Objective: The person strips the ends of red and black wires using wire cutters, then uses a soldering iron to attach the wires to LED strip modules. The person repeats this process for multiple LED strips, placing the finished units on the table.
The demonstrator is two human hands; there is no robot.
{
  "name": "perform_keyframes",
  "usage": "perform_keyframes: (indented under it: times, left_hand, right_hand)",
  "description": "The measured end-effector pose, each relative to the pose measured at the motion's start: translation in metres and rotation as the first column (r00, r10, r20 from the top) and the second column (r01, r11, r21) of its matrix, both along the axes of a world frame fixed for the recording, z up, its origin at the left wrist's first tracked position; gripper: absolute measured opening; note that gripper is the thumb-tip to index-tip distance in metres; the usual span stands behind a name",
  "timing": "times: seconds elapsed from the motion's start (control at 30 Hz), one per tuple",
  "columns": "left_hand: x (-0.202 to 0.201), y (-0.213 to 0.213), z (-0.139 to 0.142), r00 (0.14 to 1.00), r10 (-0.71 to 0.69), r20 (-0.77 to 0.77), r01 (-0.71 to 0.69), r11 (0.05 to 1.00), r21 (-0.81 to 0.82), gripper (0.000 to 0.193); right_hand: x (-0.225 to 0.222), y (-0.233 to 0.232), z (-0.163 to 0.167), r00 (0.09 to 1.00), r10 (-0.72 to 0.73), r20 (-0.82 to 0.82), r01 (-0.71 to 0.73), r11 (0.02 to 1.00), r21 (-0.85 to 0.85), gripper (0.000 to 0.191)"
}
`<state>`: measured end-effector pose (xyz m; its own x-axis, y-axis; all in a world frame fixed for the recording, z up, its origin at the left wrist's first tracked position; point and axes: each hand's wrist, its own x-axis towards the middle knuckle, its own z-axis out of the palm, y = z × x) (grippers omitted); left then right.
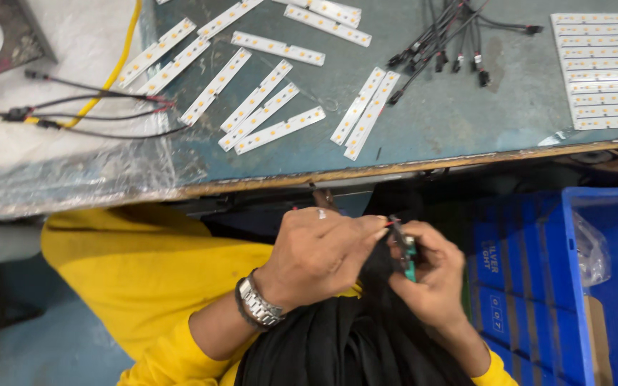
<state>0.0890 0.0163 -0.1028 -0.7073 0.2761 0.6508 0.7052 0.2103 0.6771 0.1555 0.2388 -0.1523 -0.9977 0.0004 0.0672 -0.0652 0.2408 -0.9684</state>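
The grey-green tabletop (459,114) fills twelve o'clock, strewn with white light strips (270,96); a blue crate (574,286) sits at four o'clock. Below the edge, the left hand (320,254) and right hand (430,275) meet, fingers pinched shut on a small green-tipped tool (408,254) over black cloth (337,343).

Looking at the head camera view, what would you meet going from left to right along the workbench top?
Yellow cable → red and black wires → loose white LED strips → bundle of black connector leads → panel of joined LED strips.
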Motion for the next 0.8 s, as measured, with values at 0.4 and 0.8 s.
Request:
perform_keyframes:
  times: [0.4, 0.8]
  left_hand:
    - [0.066, -0.033, 0.004, 0.903, 0.031, 0.429, -0.11, 0.981, 0.16, 0.01]
    - [0.111, -0.084, 0.003, 0.799, 0.004, 0.602, -0.08, 0.992, 0.1, 0.017]
  right_hand:
    - [-0.005, 0.042, 0.094, 0.94, -0.207, -0.27, 0.095, 0.921, -0.378, 0.051]
    - [-0.041, -0.042, 0.125, 0.959, 0.096, -0.266, -0.051, 0.984, 0.17, 0.06]
